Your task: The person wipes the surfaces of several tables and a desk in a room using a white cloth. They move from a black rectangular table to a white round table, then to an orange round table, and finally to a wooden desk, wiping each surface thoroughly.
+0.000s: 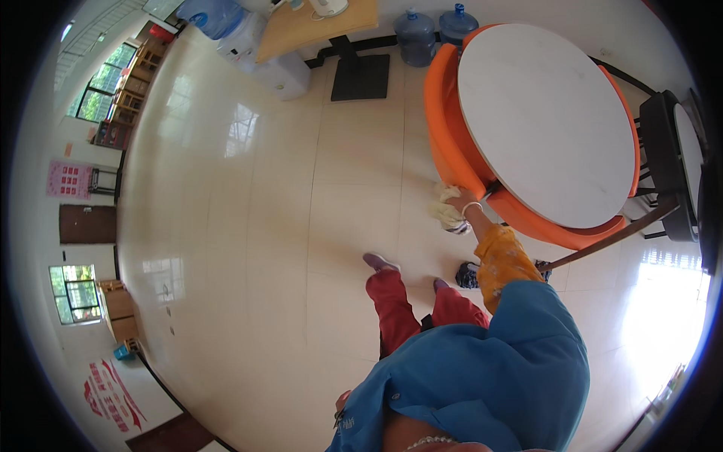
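Observation:
My right hand (461,199), its arm in a yellow patterned sleeve with a bracelet at the wrist, is closed around a crumpled pale yellow cloth (444,214). It is at the lower left corner of an orange curved seat (446,128), and the cloth hangs beside the seat's edge. The seat wraps partly around a round white table (550,124). My left hand cannot be made out; the blue top covers the lower part of the view.
A long brown pole (611,237) slants beside the table. Dark patterned bundles (468,275) lie near my feet. A black chair (666,166) is at right. Blue water bottles (415,38), a white dispenser (275,71) and a wooden-topped stand (320,30) are at the back.

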Tool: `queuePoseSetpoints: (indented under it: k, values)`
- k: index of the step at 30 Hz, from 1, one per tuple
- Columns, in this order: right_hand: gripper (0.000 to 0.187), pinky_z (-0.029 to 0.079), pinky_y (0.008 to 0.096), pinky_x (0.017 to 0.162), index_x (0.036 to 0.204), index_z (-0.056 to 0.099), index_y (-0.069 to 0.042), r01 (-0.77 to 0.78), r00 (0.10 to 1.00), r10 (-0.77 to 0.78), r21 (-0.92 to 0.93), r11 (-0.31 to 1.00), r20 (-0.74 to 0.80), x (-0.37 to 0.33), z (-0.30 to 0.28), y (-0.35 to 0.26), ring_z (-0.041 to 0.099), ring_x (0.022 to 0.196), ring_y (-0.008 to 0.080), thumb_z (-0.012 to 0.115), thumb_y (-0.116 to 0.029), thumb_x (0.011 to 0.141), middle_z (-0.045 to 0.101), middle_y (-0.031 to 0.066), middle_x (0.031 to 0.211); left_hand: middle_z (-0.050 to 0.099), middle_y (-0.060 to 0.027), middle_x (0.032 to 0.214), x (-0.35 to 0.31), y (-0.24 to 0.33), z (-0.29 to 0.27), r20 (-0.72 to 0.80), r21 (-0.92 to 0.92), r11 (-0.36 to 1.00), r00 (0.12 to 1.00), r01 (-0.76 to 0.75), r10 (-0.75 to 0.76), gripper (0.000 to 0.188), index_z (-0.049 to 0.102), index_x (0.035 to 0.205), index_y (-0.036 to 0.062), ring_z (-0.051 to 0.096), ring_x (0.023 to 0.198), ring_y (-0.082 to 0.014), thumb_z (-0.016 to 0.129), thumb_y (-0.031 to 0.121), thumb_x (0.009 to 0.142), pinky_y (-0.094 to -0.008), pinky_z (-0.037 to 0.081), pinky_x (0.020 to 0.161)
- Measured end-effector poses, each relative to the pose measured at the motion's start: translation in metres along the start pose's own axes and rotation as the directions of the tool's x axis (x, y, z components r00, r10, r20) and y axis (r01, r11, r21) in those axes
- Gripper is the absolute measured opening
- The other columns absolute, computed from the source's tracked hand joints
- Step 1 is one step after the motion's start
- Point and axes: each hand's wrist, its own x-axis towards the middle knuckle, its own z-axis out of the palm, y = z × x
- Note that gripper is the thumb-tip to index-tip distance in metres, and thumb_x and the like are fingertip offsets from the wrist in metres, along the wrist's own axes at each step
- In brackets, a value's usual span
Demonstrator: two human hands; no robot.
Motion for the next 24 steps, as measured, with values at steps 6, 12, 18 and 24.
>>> queuePoseSetpoints:
  k: [6,12,18,24]
  values:
    - [0.045,0.043,0.0363,0.079,0.099,0.058,-0.003,-0.201,0.884,0.230,0.114,0.973,-0.407,0.026,0.017,0.050,0.056,0.093,0.0288,0.067,-0.026,0.061,0.060,0.0174,0.094,0.060,-0.0091,0.097,0.141,0.102,-0.057,0.134,-0.222,0.966,0.985,0.135,-0.107,0.026,0.055,0.099,0.0097,0.057,0.086,-0.0279,0.051,0.026,0.079,-0.0369,0.047,0.072]
    - [0.057,0.043,0.0359,0.083,0.112,0.049,-0.004,-0.136,0.857,0.117,-0.003,0.991,-0.502,0.041,0.045,0.014,0.055,0.095,0.0285,0.070,-0.018,0.060,0.058,0.0155,0.102,0.058,-0.0092,0.099,0.296,0.226,-0.153,0.267,-0.396,0.905,0.962,0.156,-0.049,0.028,0.050,0.107,0.0098,0.057,0.085,-0.0257,0.048,0.023,0.081,-0.0363,0.047,0.069]
    - [0.069,0.044,0.0351,0.078,0.109,0.041,0.000,-0.431,0.556,0.644,0.480,0.764,-0.525,0.029,0.026,-0.019,0.056,0.089,0.0292,0.077,-0.022,0.054,0.055,0.0186,0.099,0.056,-0.0094,0.101,0.405,0.435,-0.263,0.159,-0.482,0.856,0.979,0.187,-0.124,0.032,0.045,0.114,0.0099,0.057,0.085,-0.0236,0.046,0.019,0.084,-0.0357,0.047,0.066]
    - [0.105,0.046,0.0383,0.082,0.132,0.017,-0.008,-0.764,0.580,0.612,-0.097,0.638,-0.537,-0.020,-0.049,-0.041,0.053,0.099,0.0338,0.079,-0.017,0.048,0.026,0.0158,0.133,0.058,-0.0100,0.100,0.450,0.547,-0.262,0.290,-0.216,0.976,0.956,0.027,0.038,0.034,0.046,0.115,0.0085,0.058,0.083,-0.0237,0.048,0.020,0.083,-0.0348,0.048,0.063]
